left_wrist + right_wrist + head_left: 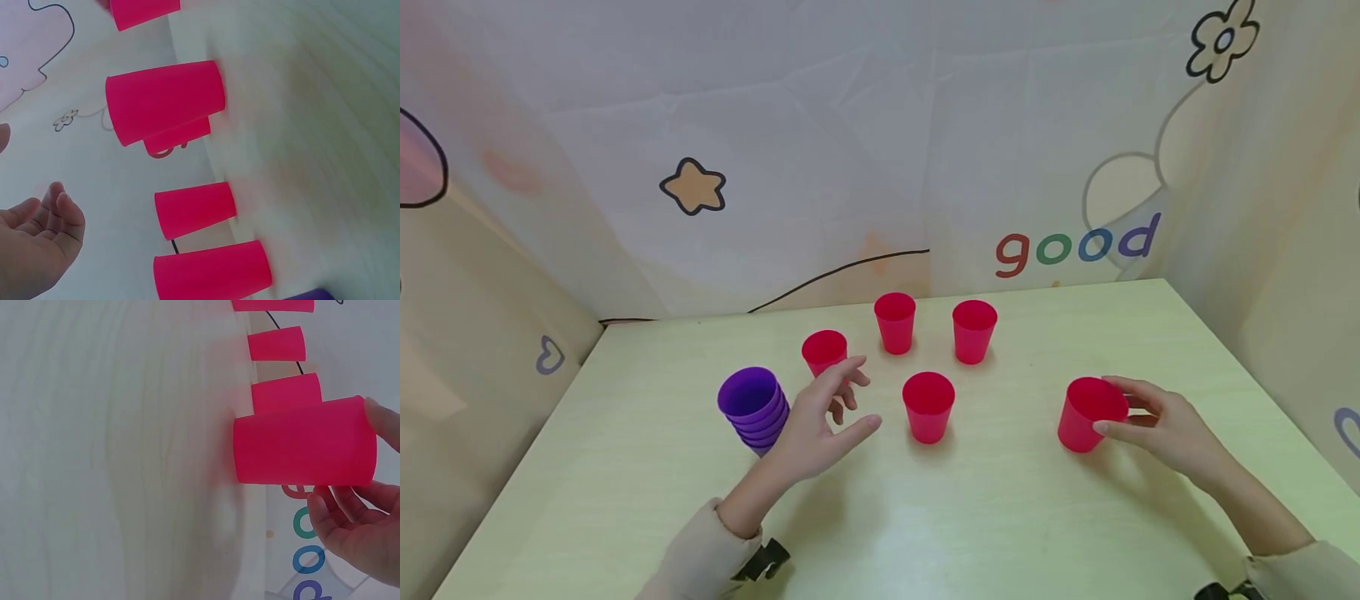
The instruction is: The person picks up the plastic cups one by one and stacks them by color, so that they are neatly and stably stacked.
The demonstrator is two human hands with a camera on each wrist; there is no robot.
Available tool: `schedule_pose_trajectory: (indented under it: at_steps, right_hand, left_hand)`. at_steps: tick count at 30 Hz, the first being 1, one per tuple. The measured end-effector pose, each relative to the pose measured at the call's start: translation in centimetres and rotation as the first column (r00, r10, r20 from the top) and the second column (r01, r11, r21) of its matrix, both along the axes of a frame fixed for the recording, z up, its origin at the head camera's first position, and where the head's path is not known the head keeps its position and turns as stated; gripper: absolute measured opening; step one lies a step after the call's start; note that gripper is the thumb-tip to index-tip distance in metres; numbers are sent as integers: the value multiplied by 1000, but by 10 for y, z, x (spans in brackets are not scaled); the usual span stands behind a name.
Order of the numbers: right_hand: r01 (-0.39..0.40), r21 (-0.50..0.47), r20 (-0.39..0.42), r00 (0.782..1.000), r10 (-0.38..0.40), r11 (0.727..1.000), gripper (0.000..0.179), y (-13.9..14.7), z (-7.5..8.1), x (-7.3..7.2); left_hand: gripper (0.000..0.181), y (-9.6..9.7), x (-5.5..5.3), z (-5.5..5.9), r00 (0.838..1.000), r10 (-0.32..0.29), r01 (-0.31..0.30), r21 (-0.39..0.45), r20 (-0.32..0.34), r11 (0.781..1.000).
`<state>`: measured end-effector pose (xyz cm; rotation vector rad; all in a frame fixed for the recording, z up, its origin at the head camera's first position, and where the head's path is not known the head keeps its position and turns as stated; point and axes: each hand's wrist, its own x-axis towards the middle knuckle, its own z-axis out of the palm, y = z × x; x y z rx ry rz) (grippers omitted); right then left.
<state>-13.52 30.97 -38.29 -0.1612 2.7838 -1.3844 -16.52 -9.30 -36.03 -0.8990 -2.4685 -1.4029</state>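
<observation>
On the right side of the table, my right hand (1172, 429) grips a red cup (1086, 417) near its rim, thumb on the near side and fingers behind. The right wrist view shows this cup (306, 447) upright, its base close to the tabletop. My left hand (816, 425) hovers with loosely bent fingers and nothing in them, between a stack of purple cups (752, 396) and a red cup (928, 408) at the centre. It partly covers another red cup (824, 348) behind it. In the left wrist view, the left hand (44, 244) is apart from the cups.
Two more red cups, one at the back middle (895, 321) and one right of it (974, 329), stand upright near the rear edge of the pale table (985, 517). A printed cloth (850, 167) hangs behind the table and along its sides.
</observation>
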Motion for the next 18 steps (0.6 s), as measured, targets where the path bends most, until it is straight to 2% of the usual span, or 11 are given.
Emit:
schedule_pose_trajectory:
  at_steps: [9,18]
  right_hand:
    - [-18,-9,-16,1000,18,1000,66,3,-3,-2]
    - [-10,-25,1,1000,10,1000,64,2,-2,-2]
  left_hand:
    - [64,19,-17,-9,992,-7,13,-43,125,999]
    - [67,32,-32,-18,985,-46,56,-57,169,997]
